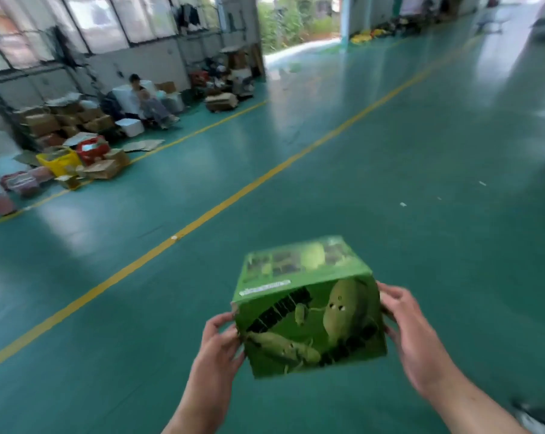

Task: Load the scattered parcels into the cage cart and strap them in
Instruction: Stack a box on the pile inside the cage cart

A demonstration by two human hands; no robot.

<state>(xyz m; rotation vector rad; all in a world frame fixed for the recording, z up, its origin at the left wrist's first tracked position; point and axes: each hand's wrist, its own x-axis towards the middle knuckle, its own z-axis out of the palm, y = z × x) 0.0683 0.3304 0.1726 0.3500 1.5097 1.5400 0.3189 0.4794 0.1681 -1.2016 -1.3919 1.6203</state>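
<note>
Holding the green box (308, 311) above the floor (390, 151), we have left grip (221, 343) and right grip (412, 336) curled round its opposite sides.

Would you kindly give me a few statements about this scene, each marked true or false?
1. The left hand and right hand hold the green box by opposite sides. True.
2. A yellow line runs along the green floor. True.
3. The green box rests on the green floor. False: it is held above it.
4. The cage cart stands directly ahead. False: no cage cart is in view.
5. Cardboard boxes are piled at the right. False: the cardboard boxes lie at the left.
</note>
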